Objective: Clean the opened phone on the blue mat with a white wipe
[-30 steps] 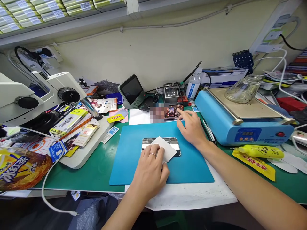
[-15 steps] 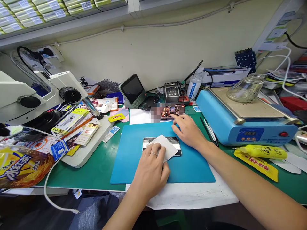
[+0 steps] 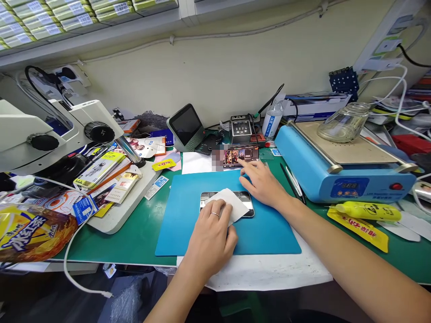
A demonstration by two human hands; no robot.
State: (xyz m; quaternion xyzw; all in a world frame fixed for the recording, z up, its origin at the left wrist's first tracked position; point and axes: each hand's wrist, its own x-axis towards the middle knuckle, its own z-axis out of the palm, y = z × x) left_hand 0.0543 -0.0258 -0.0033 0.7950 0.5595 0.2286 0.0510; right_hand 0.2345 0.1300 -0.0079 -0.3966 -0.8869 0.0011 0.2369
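A phone (image 3: 244, 200) lies face up on a blue mat (image 3: 188, 224), with a white wipe (image 3: 232, 204) over its middle. My left hand (image 3: 210, 237) presses flat on the wipe and the phone's left part, fingers together, a ring on one. My right hand (image 3: 264, 181) reaches further back, its forefinger pointing at a second phone (image 3: 240, 156) with a lit colourful screen that lies at the mat's far edge; the other fingers are loosely curled with nothing in them.
A microscope (image 3: 67, 130) on a white base stands at the left beside cards and a snack bag (image 3: 30, 235). A blue heating plate (image 3: 343, 172) carrying a glass jar (image 3: 343, 123) is at the right, with a yellow tube (image 3: 368, 211) in front. A small monitor (image 3: 185, 125) and cables sit at the back.
My right hand has drawn slightly left and toward me along the lit phone's near edge. My left hand stays on the wipe.
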